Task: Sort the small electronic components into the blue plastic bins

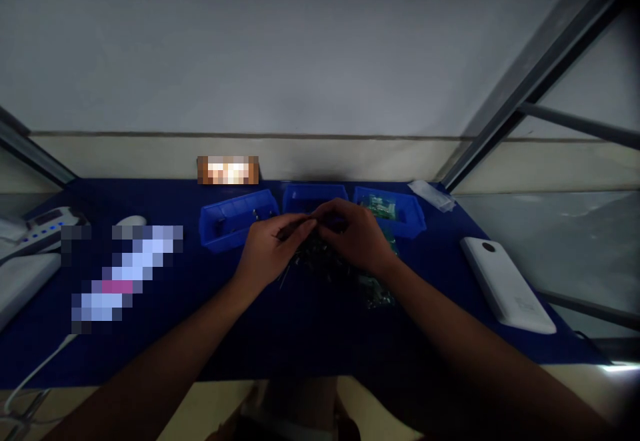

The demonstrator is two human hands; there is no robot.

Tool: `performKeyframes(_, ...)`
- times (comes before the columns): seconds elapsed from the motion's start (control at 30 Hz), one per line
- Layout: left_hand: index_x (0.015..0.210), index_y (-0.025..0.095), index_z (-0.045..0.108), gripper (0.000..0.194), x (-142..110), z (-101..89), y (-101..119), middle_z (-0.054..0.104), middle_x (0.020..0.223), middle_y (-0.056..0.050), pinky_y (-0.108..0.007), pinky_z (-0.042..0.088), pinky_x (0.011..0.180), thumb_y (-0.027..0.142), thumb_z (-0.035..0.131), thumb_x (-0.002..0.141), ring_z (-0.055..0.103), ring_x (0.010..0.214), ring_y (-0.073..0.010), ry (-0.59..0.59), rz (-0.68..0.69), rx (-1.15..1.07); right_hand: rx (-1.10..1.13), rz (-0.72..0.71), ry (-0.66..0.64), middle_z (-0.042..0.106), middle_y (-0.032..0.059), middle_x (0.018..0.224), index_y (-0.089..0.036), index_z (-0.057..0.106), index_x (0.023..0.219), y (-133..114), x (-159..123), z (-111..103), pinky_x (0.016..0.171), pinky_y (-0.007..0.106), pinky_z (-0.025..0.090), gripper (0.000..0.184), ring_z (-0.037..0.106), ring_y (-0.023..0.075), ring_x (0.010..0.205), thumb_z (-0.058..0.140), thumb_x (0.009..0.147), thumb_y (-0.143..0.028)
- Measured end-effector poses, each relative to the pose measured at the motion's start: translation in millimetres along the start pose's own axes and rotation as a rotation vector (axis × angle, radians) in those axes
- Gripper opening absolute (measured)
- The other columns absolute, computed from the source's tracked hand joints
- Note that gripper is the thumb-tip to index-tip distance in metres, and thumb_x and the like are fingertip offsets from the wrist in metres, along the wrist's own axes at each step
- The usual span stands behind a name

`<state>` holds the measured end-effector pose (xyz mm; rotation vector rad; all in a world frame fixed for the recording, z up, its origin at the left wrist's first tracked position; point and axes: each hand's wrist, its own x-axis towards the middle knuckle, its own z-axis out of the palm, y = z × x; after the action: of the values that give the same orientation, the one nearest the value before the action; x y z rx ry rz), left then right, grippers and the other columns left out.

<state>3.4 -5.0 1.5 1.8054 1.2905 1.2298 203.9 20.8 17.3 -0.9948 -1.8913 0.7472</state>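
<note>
In the middle of the frame, two bare hands, the left hand (267,247) and the right hand (363,237), are held low over a loose heap of small dark parts (323,264), their fingertips brought close to each other, presumably so that something tiny can be steadied between them. The fingers are curled inward, but the grip is lost in shadow, so it cannot be told whether either hand is clamped on a part. The heap is spread directly beneath, probably to be within easy reach; thin, wiry glints are seen at its left edge. Just beyond, three blue bins are set in a row, apparently to keep contents sorted: the left bin (225,235) is angled inward, the middle bin (315,191) is partly hidden by the hands, and in the right bin (413,227) shiny green packets (381,206) are held. Below the right wrist, a crinkled, glossy bag (377,293) is laid on the smooth, dark blue tabletop (240,351). At the right of the frame, a white slab-shaped device (507,284) with rounded corners is placed clear of the forearms.
</note>
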Motion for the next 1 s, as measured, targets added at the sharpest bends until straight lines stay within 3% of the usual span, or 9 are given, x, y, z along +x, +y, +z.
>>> performKeyframes(0.2,0.115,0.026,0.081,0.028,2.1,-1.3,-9.1,0.083,0.111,-0.003,-0.035,0.063,0.087,0.042,0.074,0.094,0.079,0.098,-0.0244,0.016,-0.014,-0.023,-0.061,-0.072,-0.015,0.078,0.0011,0.107,-0.025,0.075,0.103,-2.2,-0.3,-1.6,0.089,0.032,0.058,0.029,0.074,0.0193,0.101,0.061,0.085,-0.007)
performKeyframes(0.37,0.109,0.026,0.083,0.02,2.3,-2.8,-8.0,0.084,0.105,-0.003,-0.036,0.064,0.086,0.03,0.074,0.091,0.08,0.094,-0.0237,0.014,0.031,0.03,-0.031,0.002,0.018,0.079,0.0023,0.102,-0.026,0.074,0.107,-4.8,-1.4,-0.3,0.083,0.033,0.06,0.014,0.076,0.0203,0.094,0.068,0.095,-0.028)
performKeyframes(0.47,0.105,0.026,0.083,0.018,2.6,-3.0,-6.7,0.084,0.104,-0.003,-0.037,0.065,0.087,0.025,0.075,0.089,0.08,0.093,-0.0231,0.036,0.07,0.074,0.006,0.026,-0.001,0.08,0.0017,0.1,-0.025,0.075,0.104,-2.2,-0.6,0.8,0.083,0.033,0.061,0.013,0.076,0.0196,0.091,0.071,0.093,-0.029)
performKeyframes(0.73,0.106,0.022,0.078,0.018,3.0,-1.2,-8.8,0.082,0.101,-0.004,-0.034,0.064,0.086,0.031,0.077,0.09,0.079,0.093,-0.0217,0.066,0.009,-0.066,0.095,0.066,-0.068,0.08,0.0017,0.103,-0.024,0.075,0.109,-0.2,0.5,-0.1,0.087,0.033,0.061,0.021,0.077,0.0193,0.094,0.071,0.088,-0.02)
performKeyframes(1.0,0.104,0.024,0.077,0.022,0.5,-0.8,-2.8,0.081,0.098,-0.002,-0.028,0.058,0.074,0.043,0.069,0.098,0.076,0.086,-0.0194,0.033,0.033,0.019,-0.019,0.025,-0.047,0.077,0.0035,0.105,-0.025,0.076,0.109,-4.1,-0.7,0.7,0.083,0.033,0.059,0.025,0.074,0.0193,0.093,0.066,0.088,-0.017)
